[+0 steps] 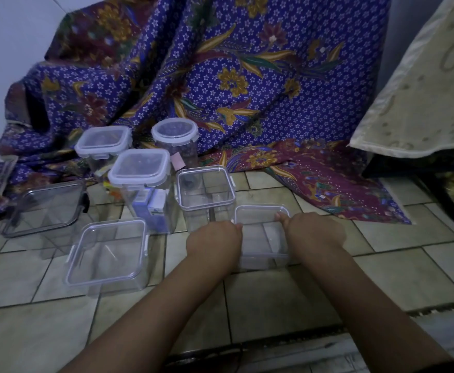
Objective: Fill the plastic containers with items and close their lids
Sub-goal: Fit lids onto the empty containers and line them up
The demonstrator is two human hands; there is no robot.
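A small clear square container point(262, 232) with a clear lid sits on the tiled floor at centre. My left hand point(215, 239) grips its left edge and my right hand point(313, 232) grips its right edge, thumbs on the lid. Behind it stands a taller lidded clear container point(205, 189). A large clear lidded container point(106, 254) sits to the left. Further back stand three lidded containers holding items: a square one point(140, 168), another square one point(103, 142), and a round one point(175, 131). A dark-tinted container point(44, 208) lies at far left.
A purple floral batik cloth point(247, 76) drapes behind the containers and onto the floor. A cream embroidered cloth point(422, 98) hangs over furniture at the right, with a dark leg point(446, 200) below. Bare tiles point(408, 278) lie to the right and front.
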